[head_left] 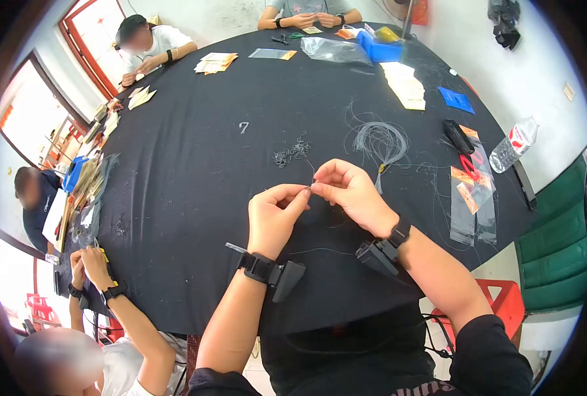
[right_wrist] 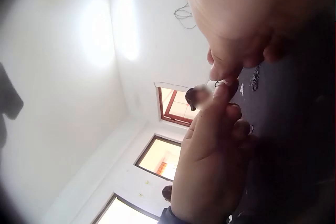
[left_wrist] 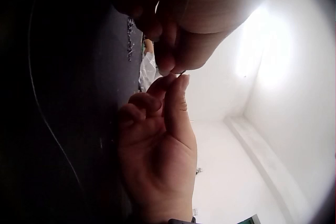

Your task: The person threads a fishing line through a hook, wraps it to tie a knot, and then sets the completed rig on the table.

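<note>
In the head view my left hand (head_left: 272, 214) and right hand (head_left: 358, 201) meet fingertip to fingertip over the black tablecloth. The left thumb and index finger pinch a tiny dark fish hook (right_wrist: 218, 84), its curve showing between the hands in the right wrist view. Right thumb and index finger close on thin fishing line at the same spot, mostly hidden by fingertips. Just beyond the hands is a pile of dark fish hooks (head_left: 292, 152). Right of it, a coil of clear fishing line (head_left: 380, 145) is tied with a yellow band.
A loose strand (head_left: 323, 251) lies near my wrists. To the right are red scissors (head_left: 468, 166), plastic packets (head_left: 463, 211) and a water bottle (head_left: 514, 145). Farther off stand a blue box (head_left: 379, 49) and paper stacks (head_left: 404, 86). Other people sit around the table.
</note>
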Motion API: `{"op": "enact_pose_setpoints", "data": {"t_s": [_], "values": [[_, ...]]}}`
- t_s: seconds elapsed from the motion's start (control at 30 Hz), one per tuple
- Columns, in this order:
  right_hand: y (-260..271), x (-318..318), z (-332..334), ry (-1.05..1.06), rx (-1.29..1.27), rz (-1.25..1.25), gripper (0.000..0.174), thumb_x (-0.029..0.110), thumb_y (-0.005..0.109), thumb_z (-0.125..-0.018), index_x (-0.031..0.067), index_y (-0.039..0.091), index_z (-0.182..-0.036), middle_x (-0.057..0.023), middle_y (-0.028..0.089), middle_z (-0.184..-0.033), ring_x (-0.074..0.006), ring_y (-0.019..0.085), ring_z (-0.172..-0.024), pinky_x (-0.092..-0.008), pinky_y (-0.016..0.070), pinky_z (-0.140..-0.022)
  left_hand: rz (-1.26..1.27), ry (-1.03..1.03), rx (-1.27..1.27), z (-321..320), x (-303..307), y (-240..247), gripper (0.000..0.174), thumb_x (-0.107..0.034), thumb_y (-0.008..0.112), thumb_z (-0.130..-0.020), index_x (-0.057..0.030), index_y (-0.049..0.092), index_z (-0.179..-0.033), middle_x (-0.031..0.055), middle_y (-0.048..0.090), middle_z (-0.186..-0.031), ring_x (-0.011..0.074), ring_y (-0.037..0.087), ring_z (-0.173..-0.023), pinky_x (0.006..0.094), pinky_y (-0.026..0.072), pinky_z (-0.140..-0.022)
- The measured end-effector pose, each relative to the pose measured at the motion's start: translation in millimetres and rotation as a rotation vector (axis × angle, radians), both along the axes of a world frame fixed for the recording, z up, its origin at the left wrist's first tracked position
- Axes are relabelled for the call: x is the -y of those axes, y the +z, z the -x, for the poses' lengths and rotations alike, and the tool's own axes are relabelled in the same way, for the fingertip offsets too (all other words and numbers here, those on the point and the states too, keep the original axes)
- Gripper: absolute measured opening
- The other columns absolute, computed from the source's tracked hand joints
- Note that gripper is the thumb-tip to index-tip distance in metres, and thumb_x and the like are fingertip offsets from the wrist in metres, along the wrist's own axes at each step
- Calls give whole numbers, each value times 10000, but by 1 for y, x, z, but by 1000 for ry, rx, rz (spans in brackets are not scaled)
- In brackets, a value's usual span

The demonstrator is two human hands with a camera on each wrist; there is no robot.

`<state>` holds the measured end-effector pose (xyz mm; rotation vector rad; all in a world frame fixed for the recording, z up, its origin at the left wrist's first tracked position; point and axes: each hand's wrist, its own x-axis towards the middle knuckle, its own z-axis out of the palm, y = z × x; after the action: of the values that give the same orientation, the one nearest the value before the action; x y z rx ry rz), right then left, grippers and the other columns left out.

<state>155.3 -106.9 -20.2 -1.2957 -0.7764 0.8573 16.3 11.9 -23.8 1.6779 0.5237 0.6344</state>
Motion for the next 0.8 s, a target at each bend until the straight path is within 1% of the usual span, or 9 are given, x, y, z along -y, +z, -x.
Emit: {"op": "enact_pose_setpoints", "data": {"t_s": [0.07, 0.17, 0.37, 0.43, 0.57, 0.63, 0.67, 0.77, 0.8], "values": [[0, -1, 2, -11, 22, -10, 149, 134, 715, -915, 101, 608, -1015, 36, 646, -914, -39, 596, -833, -201, 436, -671, 19, 20, 23, -1, -1, -4, 134, -97, 702, -887, 23, 741, -933, 30, 701, -731, 67, 641, -676, 213, 485, -625], [3, -1, 5, -41, 5, -32, 195, 47, 743, -867, 55, 616, -1014, -10, 664, -922, -68, 616, -834, -214, 504, -749, 12, 29, -5, 1, 2, 3, 126, -90, 702, -884, 23, 740, -923, 28, 698, -724, 64, 636, -671, 213, 485, -620], [-3, -2, 5, -85, 2, -120, 216, 41, 752, -857, 57, 599, -1009, -21, 662, -878, -66, 613, -794, -210, 503, -732, -61, 41, -40, 0, 2, 1, 132, -102, 719, -854, 19, 741, -899, 26, 699, -722, 59, 620, -663, 218, 485, -622], [-4, -1, 5, -105, 43, -120, 222, 43, 755, -855, 59, 597, -1010, -20, 661, -870, -63, 607, -776, -209, 500, -721, -98, 29, -56, 0, 3, 3, 130, -117, 714, -855, 8, 742, -881, 19, 700, -725, 58, 626, -669, 221, 480, -618], [-6, -2, 5, -153, 119, -125, 240, 61, 769, -848, 62, 598, -1017, -6, 646, -848, -53, 583, -742, -198, 484, -699, -167, 7, -83, 2, 3, 6, 138, -127, 718, -852, 5, 744, -883, 30, 708, -732, 61, 632, -670, 226, 483, -615], [-7, -3, 3, -201, 165, -119, 217, 66, 759, -856, 61, 611, -1015, 9, 632, -833, -50, 570, -729, -200, 476, -687, -214, 1, -99, 2, 3, 6, 146, -133, 716, -854, 7, 744, -881, 35, 709, -732, 64, 635, -670, 228, 485, -615], [-7, -3, 2, -226, 187, -116, 206, 69, 754, -860, 60, 617, -1014, 16, 624, -826, -49, 564, -723, -201, 472, -681, -190, 8, -99, 2, 2, 5, 146, -134, 713, -858, 6, 744, -886, 34, 709, -735, 67, 634, -671, 229, 484, -617], [-11, -3, -9, -358, 392, -109, 154, 54, 724, -872, 67, 644, -1003, 37, 603, -807, -43, 547, -706, -209, 462, -658, -87, 19, -92, 3, -1, 2, 149, -134, 702, -871, 4, 745, -902, 32, 707, -751, 72, 632, -681, 230, 483, -627], [-7, 0, -13, -389, 495, -41, 98, 43, 681, -886, 54, 667, -982, 9, 633, -826, -77, 579, -717, -234, 479, -672, -31, 14, -82, 3, -2, 4, 150, -134, 699, -876, 5, 744, -909, 31, 707, -761, 74, 631, -688, 229, 482, -634]]}}
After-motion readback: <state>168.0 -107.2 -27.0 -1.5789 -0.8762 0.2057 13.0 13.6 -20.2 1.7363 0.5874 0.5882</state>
